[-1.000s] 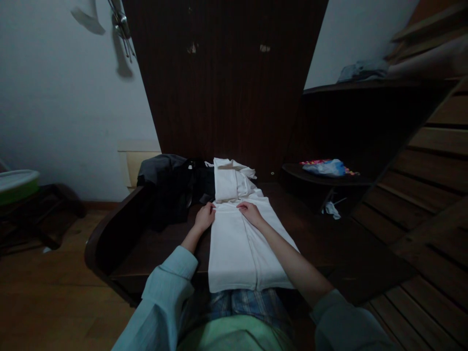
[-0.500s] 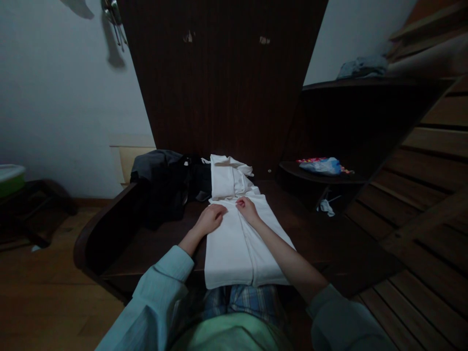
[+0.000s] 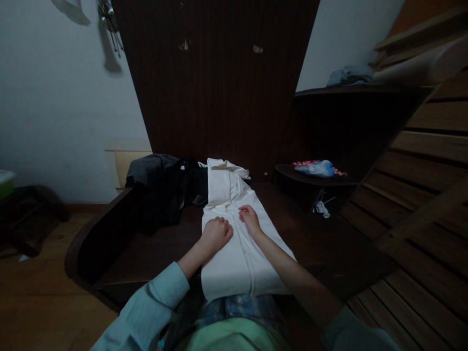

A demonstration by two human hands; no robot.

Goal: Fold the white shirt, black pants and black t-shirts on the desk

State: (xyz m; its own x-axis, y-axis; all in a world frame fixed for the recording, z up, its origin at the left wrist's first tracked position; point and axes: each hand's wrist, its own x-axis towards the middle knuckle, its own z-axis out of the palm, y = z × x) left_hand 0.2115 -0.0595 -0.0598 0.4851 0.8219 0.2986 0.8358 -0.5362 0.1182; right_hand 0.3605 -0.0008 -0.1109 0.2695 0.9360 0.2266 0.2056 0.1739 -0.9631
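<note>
A white garment (image 3: 237,268) lies lengthwise over the dark wooden bench, its near end hanging at the front edge by my legs. A seam runs down its middle, and the far part is bunched and creased. My left hand (image 3: 216,233) rests on the garment's left side with its fingers curled into the cloth. Just right of the middle seam, my right hand (image 3: 250,219) has its fingers closed at the wrinkled cloth. Wrinkles spread between the two hands. The garment's exact kind is unclear.
Dark clothes (image 3: 157,190) are heaped at the bench's left end, beside its curved armrest (image 3: 82,248). A plastic packet (image 3: 317,168) lies on a small shelf at right. Wooden slats (image 3: 420,195) stand further right, and a dark panel (image 3: 219,97) rises behind.
My left hand has moved nearer to me and its fingers have curled in. The fold line across the garment has loosened into wrinkles. The view has shifted slightly.
</note>
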